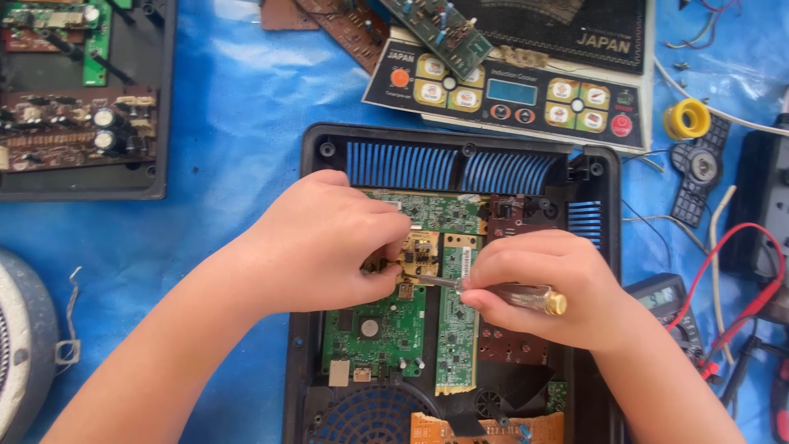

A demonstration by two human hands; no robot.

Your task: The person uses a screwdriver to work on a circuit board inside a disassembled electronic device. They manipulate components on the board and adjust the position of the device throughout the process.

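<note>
- Screwdriver [501, 292]: amber see-through handle with a brass-coloured end cap, thin steel shaft; lying nearly level, tip pointing left, gripped in right hand [538, 288], tip hidden under the fingers of left hand [325, 242].
- Small tan board [421, 253]: yellowish, with dark parts on it, pinched at its left edge by the left hand's fingertips; sitting above the green boards, inside the case.
- Green boards [374, 329]: one squarish at lower left with a round silver part, one long and narrow [457, 329] running upright beside it, another across the top [431, 210]; all flat in the case.
- Case [312, 164]: black plastic shell, open, blue showing through its vent slots at top.
</note>
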